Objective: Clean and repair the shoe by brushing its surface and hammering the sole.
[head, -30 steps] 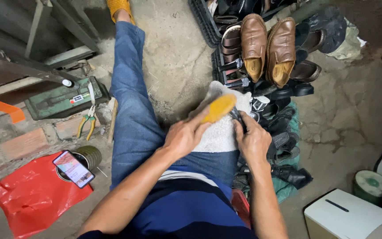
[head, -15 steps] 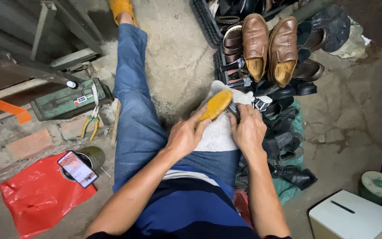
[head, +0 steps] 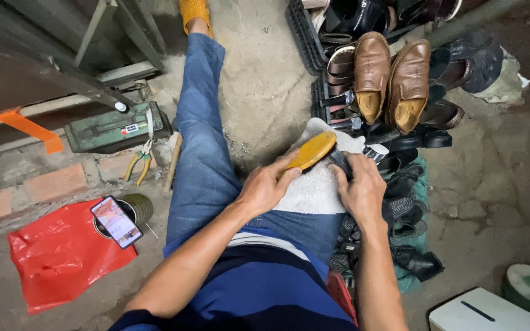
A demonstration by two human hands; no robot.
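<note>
The fingers (head: pixel 286 175) of the left hand (head: pixel 264 189) are curling around the near end of a yellow wooden brush (head: pixel 311 151), pinching it by its edges so the flat back is facing up and the bristles are pointing down onto the work. The fingers (head: pixel 340 178) of the right hand (head: pixel 361 189) are pressing together over a dark shoe (head: pixel 340 160), steadying it against the brush; the palm is hiding most of that shoe, so its shape is hard to tell. Both hands are working over a white towel (head: pixel 314 190) that is lying across the right thigh, apparently padding the lap and keeping the jeans (head: pixel 200 165) clean. The left leg is stretching out along the concrete floor (head: pixel 265 92), leaving room beside it for pliers (head: pixel 138 162), a green metal box (head: pixel 115 129), and a phone (head: pixel 116 222) lying on a tin (head: pixel 137 207) next to a red plastic bag (head: pixel 56 260). On the right, 2 brown shoes (head: pixel 392 83) are sitting on top of a pile of dark shoes and sandals (head: pixel 409 202), all within easy reach.
</note>
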